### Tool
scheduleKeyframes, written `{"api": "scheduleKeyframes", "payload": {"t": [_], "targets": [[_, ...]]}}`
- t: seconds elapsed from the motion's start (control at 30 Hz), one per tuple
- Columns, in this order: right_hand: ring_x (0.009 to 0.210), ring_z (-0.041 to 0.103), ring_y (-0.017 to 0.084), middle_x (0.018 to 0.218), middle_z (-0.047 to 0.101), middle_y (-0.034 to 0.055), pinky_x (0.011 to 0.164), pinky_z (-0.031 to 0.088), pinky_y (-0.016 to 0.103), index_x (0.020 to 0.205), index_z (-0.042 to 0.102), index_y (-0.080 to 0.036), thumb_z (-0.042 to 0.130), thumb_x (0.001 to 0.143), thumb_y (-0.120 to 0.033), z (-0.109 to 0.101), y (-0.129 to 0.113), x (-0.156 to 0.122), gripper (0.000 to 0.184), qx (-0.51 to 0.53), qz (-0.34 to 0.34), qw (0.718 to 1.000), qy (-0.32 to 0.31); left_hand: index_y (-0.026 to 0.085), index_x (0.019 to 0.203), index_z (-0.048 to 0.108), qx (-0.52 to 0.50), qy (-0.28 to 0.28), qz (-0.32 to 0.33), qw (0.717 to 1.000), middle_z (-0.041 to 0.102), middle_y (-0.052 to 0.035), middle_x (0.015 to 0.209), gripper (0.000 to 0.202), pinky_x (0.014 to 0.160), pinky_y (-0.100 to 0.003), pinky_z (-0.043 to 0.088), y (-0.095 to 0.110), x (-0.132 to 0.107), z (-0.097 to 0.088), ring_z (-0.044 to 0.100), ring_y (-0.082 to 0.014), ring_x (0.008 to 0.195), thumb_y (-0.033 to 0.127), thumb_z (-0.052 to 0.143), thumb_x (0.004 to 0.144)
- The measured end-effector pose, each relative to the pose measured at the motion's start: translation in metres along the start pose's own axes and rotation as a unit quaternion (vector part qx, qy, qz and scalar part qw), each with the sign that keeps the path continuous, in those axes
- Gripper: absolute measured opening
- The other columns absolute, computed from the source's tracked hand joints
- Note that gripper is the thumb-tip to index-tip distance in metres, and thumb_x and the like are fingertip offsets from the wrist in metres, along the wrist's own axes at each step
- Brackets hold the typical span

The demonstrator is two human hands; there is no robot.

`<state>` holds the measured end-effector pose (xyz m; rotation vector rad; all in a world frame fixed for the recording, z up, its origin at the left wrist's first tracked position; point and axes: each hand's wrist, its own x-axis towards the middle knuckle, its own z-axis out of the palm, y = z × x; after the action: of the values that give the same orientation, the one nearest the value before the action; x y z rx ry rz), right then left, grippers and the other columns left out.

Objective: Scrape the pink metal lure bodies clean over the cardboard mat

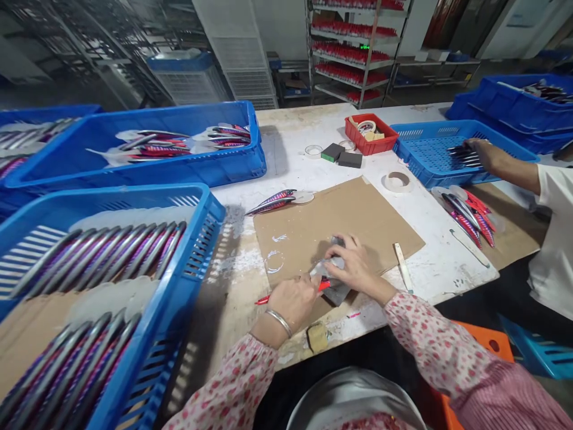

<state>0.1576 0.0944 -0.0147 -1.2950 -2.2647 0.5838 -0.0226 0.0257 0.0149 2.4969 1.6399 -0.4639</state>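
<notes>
My left hand is closed round a red fishing lure; its pointed end sticks out to the left. My right hand is bent over the lure's whitish clear lip, fingers closed on it. Under the hands is a dark grey block, partly covered, on a brown cardboard sheet. Beyond the sheet's far left corner lie purple-and-silver lures with a clear lip.
Blue crates filled with lures stand at left. Toward the back are a red basket, tape roll and dark blocks. A white-handled tool lies right. A co-worker's hand reaches into another blue crate.
</notes>
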Motion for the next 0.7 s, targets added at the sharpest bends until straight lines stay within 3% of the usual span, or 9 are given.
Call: {"api": "scheduleKeyframes", "payload": {"t": [0.1, 0.27, 0.47, 0.6, 0.7], "targets": [[0.120, 0.043, 0.028, 0.127, 0.053, 0.0076, 0.099, 0.038, 0.043, 0.089, 0.071, -0.025, 0.066, 0.083, -0.032, -0.009, 0.006, -0.005, 0.011, -0.023, 0.002, 1.000, 0.002, 0.014, 0.117, 0.056, -0.007, 0.006, 0.005, 1.000, 0.068, -0.0138, 0.093, 0.032, 0.064, -0.034, 0.052, 0.000, -0.001, 0.001, 0.070, -0.0265, 0.081, 0.030, 0.036, 0.099], [0.124, 0.039, 0.029, 0.133, 0.051, 0.0046, 0.097, 0.039, 0.044, 0.090, 0.070, -0.027, 0.067, 0.080, -0.031, 0.003, -0.014, 0.003, 0.011, -0.062, -0.007, 0.998, 0.024, 0.012, 0.115, 0.056, -0.016, 0.005, -0.009, 1.000, 0.068, -0.0147, 0.092, 0.032, 0.066, -0.034, 0.053, 0.001, 0.000, 0.002, 0.070, -0.0266, 0.080, 0.033, 0.038, 0.099], [0.120, 0.044, 0.028, 0.129, 0.054, 0.0064, 0.095, 0.041, 0.043, 0.088, 0.071, -0.026, 0.065, 0.081, -0.028, -0.010, -0.002, 0.000, 0.009, -0.071, -0.003, 0.997, -0.017, 0.012, 0.104, 0.057, -0.039, -0.001, -0.016, 0.999, 0.067, -0.0147, 0.087, 0.025, 0.065, -0.034, 0.052, 0.003, 0.000, 0.004, 0.069, -0.0277, 0.080, 0.026, 0.038, 0.098], [0.125, 0.039, 0.031, 0.135, 0.050, 0.0068, 0.096, 0.040, 0.046, 0.090, 0.070, -0.026, 0.066, 0.082, -0.031, -0.004, -0.015, 0.005, 0.010, -0.095, -0.001, 0.995, 0.008, 0.012, 0.113, 0.055, -0.059, 0.009, -0.029, 0.998, 0.069, -0.0157, 0.094, 0.026, 0.069, -0.034, 0.052, 0.004, -0.001, 0.004, 0.069, -0.0274, 0.085, 0.028, 0.042, 0.097], [0.125, 0.040, 0.028, 0.135, 0.050, 0.0052, 0.096, 0.042, 0.043, 0.094, 0.070, -0.028, 0.065, 0.083, -0.030, -0.007, -0.016, 0.008, 0.012, -0.080, -0.020, 0.996, -0.038, 0.012, 0.111, 0.056, -0.070, -0.008, -0.042, 0.997, 0.069, -0.0153, 0.093, 0.025, 0.070, -0.033, 0.052, 0.005, -0.002, 0.001, 0.069, -0.0274, 0.086, 0.027, 0.041, 0.097]]}}
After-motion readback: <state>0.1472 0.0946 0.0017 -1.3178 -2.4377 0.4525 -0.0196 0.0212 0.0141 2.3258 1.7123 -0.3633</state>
